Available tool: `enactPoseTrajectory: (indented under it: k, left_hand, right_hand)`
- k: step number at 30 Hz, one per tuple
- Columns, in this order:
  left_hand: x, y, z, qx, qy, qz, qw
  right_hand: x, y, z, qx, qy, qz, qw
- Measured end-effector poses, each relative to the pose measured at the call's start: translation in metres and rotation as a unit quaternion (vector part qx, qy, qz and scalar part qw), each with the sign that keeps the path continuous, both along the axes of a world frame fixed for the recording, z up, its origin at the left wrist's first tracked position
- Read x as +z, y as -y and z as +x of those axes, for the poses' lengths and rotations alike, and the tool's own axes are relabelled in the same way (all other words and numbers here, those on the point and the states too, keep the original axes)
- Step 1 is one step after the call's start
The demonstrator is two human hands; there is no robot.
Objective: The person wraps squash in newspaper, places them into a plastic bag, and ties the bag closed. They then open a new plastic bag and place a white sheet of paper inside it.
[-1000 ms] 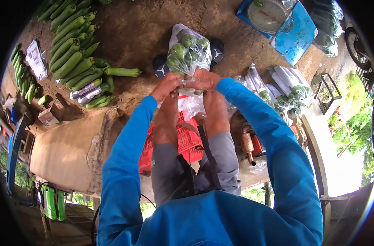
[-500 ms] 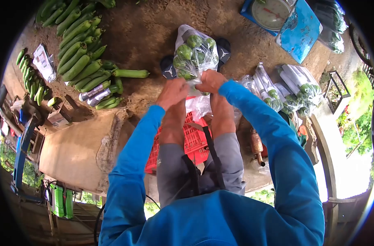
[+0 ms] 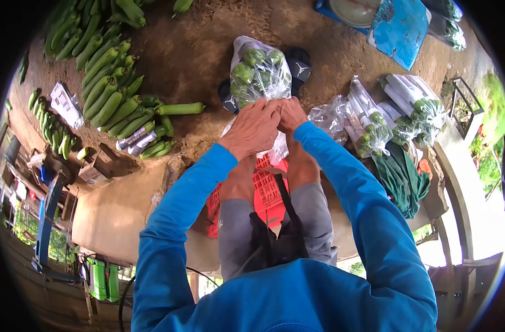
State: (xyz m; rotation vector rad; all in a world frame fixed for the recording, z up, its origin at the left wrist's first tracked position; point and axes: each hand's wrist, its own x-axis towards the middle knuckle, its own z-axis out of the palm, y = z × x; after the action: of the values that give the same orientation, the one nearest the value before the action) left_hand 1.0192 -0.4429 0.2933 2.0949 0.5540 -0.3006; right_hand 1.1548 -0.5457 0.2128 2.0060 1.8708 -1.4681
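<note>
A clear plastic bag (image 3: 262, 83) full of long green gourds lies on the ground between my sandals, its closed-off end pointing away from me. At the near end, my left hand (image 3: 252, 127) and my right hand (image 3: 291, 115) meet over the gathered mouth of the bag. Fingers of both hands are bent and pressed together on the plastic. My knuckles hide the exact grip and the bag's neck. Loose plastic (image 3: 277, 149) hangs just below my hands, between my shins.
To the left, many green gourds (image 3: 105, 105) lie in rows, with folded newspaper (image 3: 66, 105) beside them. Filled bags (image 3: 368, 119) lie at right, next to a dark green cloth (image 3: 399, 180). A blue scale (image 3: 399, 33) stands at upper right. Behind my legs is a red crate (image 3: 263, 188).
My left hand has moved right and now overlaps my right hand at the bag's mouth. Before, the two hands were apart. The camera view has shifted slightly.
</note>
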Motion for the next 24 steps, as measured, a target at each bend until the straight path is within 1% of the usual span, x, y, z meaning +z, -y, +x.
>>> enactPoseTrajectory:
  k: [2, 3, 5, 6, 8, 9, 11, 12, 14, 15, 17, 18, 20, 21, 22, 23, 24]
  left_hand:
    - [-0.003, -0.003, 0.009, -0.007, 0.073, 0.032, 0.997]
    - [-0.007, -0.007, 0.012, -0.011, 0.074, 0.032, 0.997]
    - [-0.014, -0.025, 0.019, -0.062, -0.008, -0.066, 0.996]
    - [-0.02, -0.034, 0.02, -0.067, -0.009, -0.064, 0.996]
    - [-0.032, -0.047, 0.018, -0.095, -0.038, -0.054, 0.993]
    - [-0.035, -0.05, 0.018, -0.098, -0.039, -0.053, 0.993]
    - [-0.037, -0.049, 0.016, -0.071, -0.074, -0.091, 0.99]
    - [-0.038, -0.047, 0.017, -0.073, -0.076, -0.091, 0.99]
    - [-0.037, -0.043, 0.012, -0.053, -0.138, -0.063, 0.987]
    - [-0.038, -0.042, 0.01, -0.054, -0.144, -0.061, 0.986]
    - [-0.043, -0.036, 0.005, -0.017, -0.157, -0.068, 0.985]
    - [-0.046, -0.034, 0.004, -0.017, -0.16, -0.067, 0.985]
    - [-0.045, -0.032, 0.004, 0.047, -0.171, -0.098, 0.979]
    - [-0.046, -0.032, 0.004, 0.05, -0.176, -0.098, 0.978]
    - [-0.047, -0.035, 0.005, 0.056, -0.189, -0.114, 0.974]
    - [-0.049, -0.038, 0.005, 0.065, -0.203, -0.13, 0.968]
    - [-0.055, -0.039, 0.002, 0.073, -0.184, -0.125, 0.972]
  right_hand:
    - [-0.005, 0.01, 0.004, 0.038, -0.025, 0.083, 0.996]
    - [-0.008, 0.015, 0.006, 0.034, -0.024, 0.084, 0.996]
    - [-0.003, 0.015, 0.008, -0.011, -0.104, 0.13, 0.986]
    - [-0.001, 0.014, 0.006, -0.016, -0.104, 0.132, 0.986]
    - [0.008, 0.007, 0.0, -0.105, -0.089, 0.033, 0.99]
    - [0.012, 0.004, 0.001, -0.108, -0.089, 0.034, 0.99]
    - [0.024, -0.002, 0.002, -0.117, -0.093, 0.011, 0.989]
    - [0.026, -0.005, 0.002, -0.119, -0.095, 0.011, 0.988]
    - [0.026, -0.004, -0.004, -0.127, -0.074, 0.021, 0.989]
    - [0.025, -0.005, -0.007, -0.128, -0.079, 0.022, 0.988]
    - [0.024, -0.002, -0.012, -0.173, -0.087, 0.044, 0.98]
    - [0.023, -0.001, -0.014, -0.173, -0.09, 0.044, 0.98]
    - [0.022, 0.002, -0.019, -0.241, -0.101, 0.076, 0.962]
    - [0.022, 0.004, -0.022, -0.275, -0.107, 0.091, 0.951]
    - [0.024, 0.003, -0.024, -0.272, -0.113, 0.09, 0.951]
    - [0.026, 0.001, -0.024, -0.294, -0.11, 0.081, 0.946]
    - [0.029, -0.001, -0.025, -0.314, -0.107, 0.072, 0.94]
